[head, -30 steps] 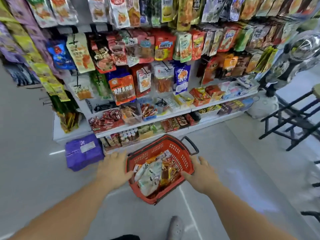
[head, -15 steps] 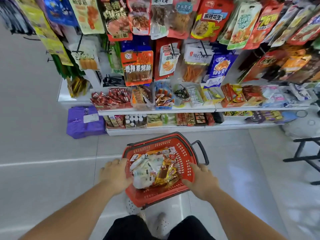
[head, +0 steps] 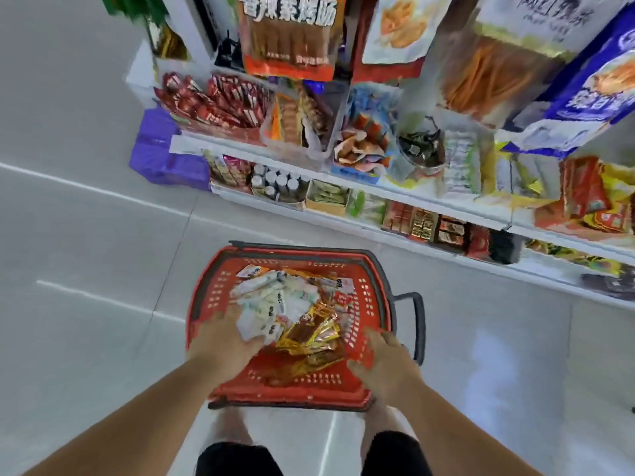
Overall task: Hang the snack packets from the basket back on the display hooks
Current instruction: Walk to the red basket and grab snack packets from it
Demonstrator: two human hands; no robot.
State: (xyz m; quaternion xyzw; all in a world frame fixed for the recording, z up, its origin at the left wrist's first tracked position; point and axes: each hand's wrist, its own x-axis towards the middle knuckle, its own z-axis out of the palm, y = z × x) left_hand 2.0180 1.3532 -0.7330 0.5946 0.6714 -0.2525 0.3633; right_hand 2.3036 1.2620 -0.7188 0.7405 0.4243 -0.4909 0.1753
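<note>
A red plastic basket (head: 367, 297) with a dark handle stands low in front of my legs, near the floor. It holds white snack packets (head: 275, 297) and gold-and-brown packets (head: 309, 334). My left hand (head: 223, 341) reaches over the left rim, and its fingertips lie on the white packets; blur hides whether they grip. My right hand (head: 385, 362) holds the basket's right rim, thumb inside. Hanging snack packets (head: 292, 32) on the display fill the top of the view.
White shelves (head: 371, 197) below the hooks carry trays of small snacks and bottles. A purple package (head: 161, 156) sits on the floor at the shelf's left end. Grey floor tiles (head: 86, 269) lie to the left and right of the basket.
The view has tilted down and closer to the shelves. The basket has come lower, and my left hand has moved from its left side onto the packets inside.
</note>
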